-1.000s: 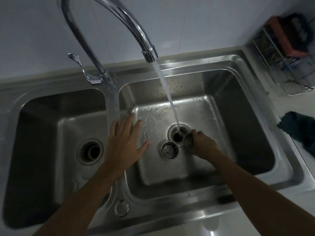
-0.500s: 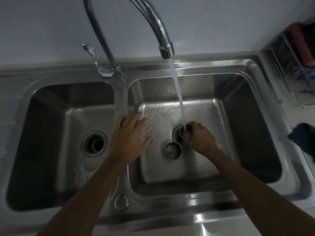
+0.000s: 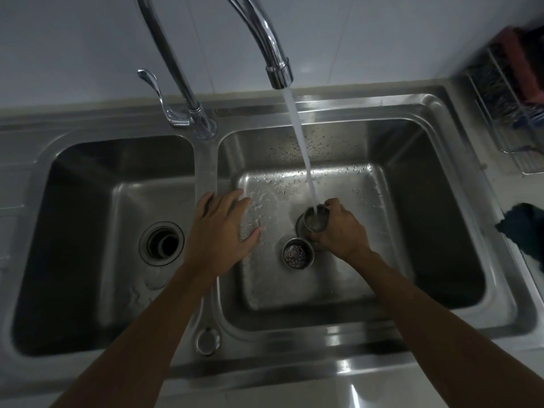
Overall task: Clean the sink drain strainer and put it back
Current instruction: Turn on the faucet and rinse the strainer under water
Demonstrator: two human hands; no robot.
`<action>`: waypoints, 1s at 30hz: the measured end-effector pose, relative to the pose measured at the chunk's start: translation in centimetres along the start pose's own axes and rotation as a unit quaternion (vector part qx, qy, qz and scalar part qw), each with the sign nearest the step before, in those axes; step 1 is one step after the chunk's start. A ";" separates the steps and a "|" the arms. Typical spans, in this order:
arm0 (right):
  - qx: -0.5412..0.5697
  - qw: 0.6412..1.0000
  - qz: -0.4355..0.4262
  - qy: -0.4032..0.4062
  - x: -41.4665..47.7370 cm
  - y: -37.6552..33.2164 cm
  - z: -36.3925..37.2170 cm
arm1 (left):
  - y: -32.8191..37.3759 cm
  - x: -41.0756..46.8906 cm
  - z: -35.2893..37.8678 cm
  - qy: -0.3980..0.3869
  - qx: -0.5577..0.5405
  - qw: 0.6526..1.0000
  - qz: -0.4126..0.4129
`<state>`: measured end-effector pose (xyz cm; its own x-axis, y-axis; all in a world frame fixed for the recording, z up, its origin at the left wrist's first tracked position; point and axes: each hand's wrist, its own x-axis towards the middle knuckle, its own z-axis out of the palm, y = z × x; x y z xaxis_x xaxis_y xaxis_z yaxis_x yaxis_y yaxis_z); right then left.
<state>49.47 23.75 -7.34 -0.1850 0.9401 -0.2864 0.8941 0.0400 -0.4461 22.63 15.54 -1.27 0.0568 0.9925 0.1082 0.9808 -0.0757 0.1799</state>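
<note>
The landmark here is the open drain of the right basin, which is mostly hidden beneath the right hand (image 3: 338, 231). That hand holds a small metal cup-shaped strainer part (image 3: 316, 220) directly over that drain, mouth turned upward, so that the stream of water (image 3: 300, 142) from the faucet (image 3: 278, 73) falls straight into it. Its fingers (image 3: 334, 205) are curled closed round the cup's wall, thumb side toward the person; the grip looks firm, though the far side of the cup is hidden. A second piece, a perforated strainer basket (image 3: 297, 254), sits upright on the basin floor just beside the drain, on the near-left of it, and touches neither hand. The left hand (image 3: 222, 228) lies flat and spread, fingers open and holding nothing, on the ridge dividing the two basins (image 3: 206, 160), to the left of the drain. The relation that matters for the coming move is that the basket lies between the two hands, a little nearer the busy right hand than the free left one, with its axis vertical and its open mouth up. Judging by this, the rinse is under way and the free left hand is the likelier one to reach rightward for the basket, while the held cup only needs lowering straight down to seat again.
</note>
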 end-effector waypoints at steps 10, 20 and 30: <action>0.030 0.999 0.028 0.000 1.1 -0.2 0.6 | -0.2 0.0 0.2 -0.010 -0.003 1.000 -0.008; 0.678 0.613 0.378 -0.147 1.7 -0.8 0.0 | -0.2 0.0 0.3 -0.010 -0.011 1.000 -0.012; 0.707 0.574 0.376 -0.173 0.5 -0.5 0.2 | 0.0 0.0 -0.1 -0.017 -0.018 1.000 -0.014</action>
<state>48.92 24.11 -7.39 -0.2525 0.3777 -0.8908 -0.4042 -0.8776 -0.2575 22.56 15.56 -1.16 0.0365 0.9969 0.0704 0.9748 -0.0510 0.2170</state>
